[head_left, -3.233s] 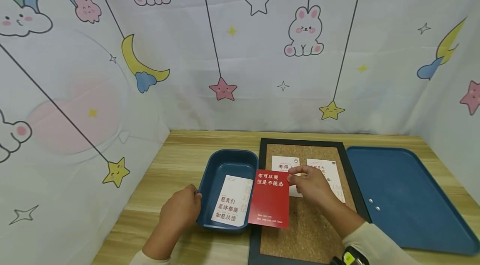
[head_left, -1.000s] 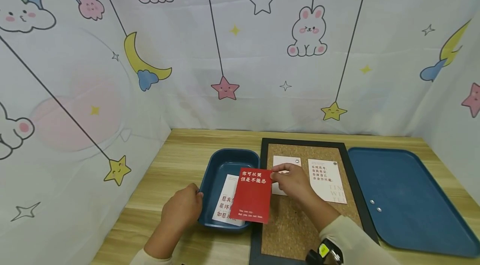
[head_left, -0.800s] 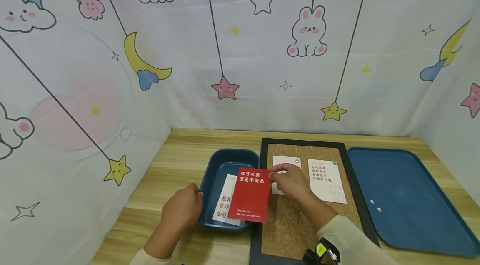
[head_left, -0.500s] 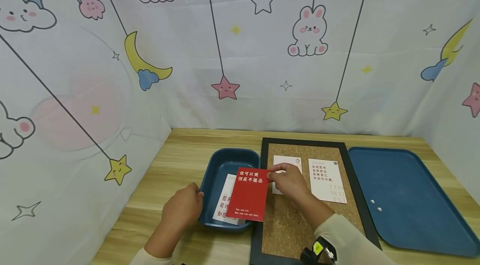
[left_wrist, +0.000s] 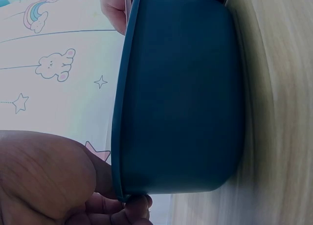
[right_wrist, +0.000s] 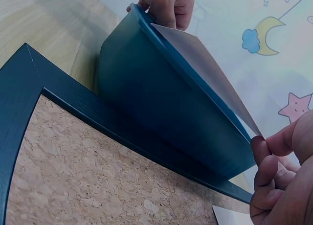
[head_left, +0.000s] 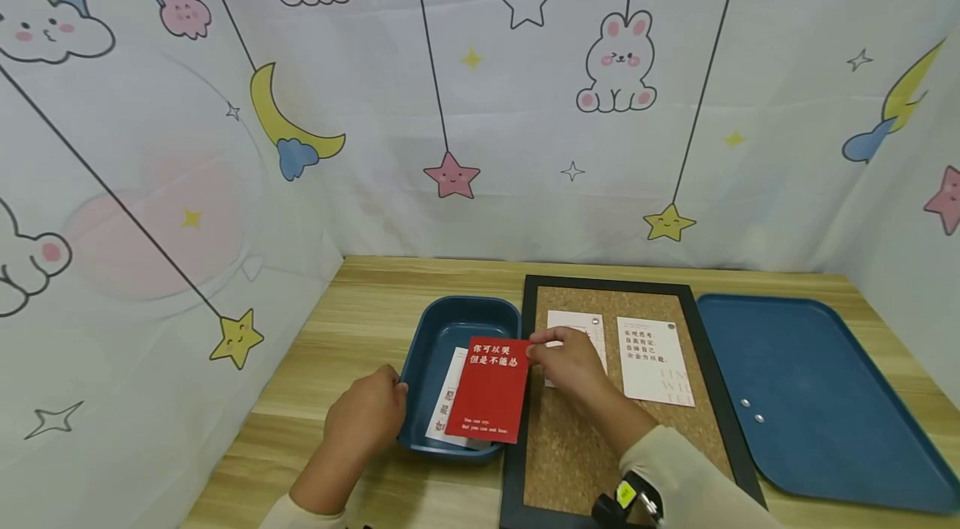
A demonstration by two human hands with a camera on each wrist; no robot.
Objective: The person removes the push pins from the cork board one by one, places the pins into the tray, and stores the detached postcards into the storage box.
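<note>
My right hand [head_left: 566,358] pinches a red card [head_left: 487,391] with white lettering by its upper right edge. The card is held over the right side of a deep blue bin [head_left: 427,346]; in the right wrist view the card [right_wrist: 210,71] slants just above the bin's rim. Beneath it in the bin lies a white card [head_left: 447,396] with dark lettering, partly covered. My left hand [head_left: 367,412] grips the bin's left rim, its thumb and fingers around the edge in the left wrist view.
Right of the bin lies a black-framed cork board [head_left: 573,462]. Two white cards are on it, the right one [head_left: 654,362] in full view, each with a pin at its top. Farther right is a flat blue tray [head_left: 825,396] with two small silver pins [head_left: 752,411]. A patterned curtain [head_left: 375,79] stands behind.
My right hand has carried the red card leftward from the cork board's edge to over the bin, covering more of the white card there. The left hand keeps its grip on the rim.
</note>
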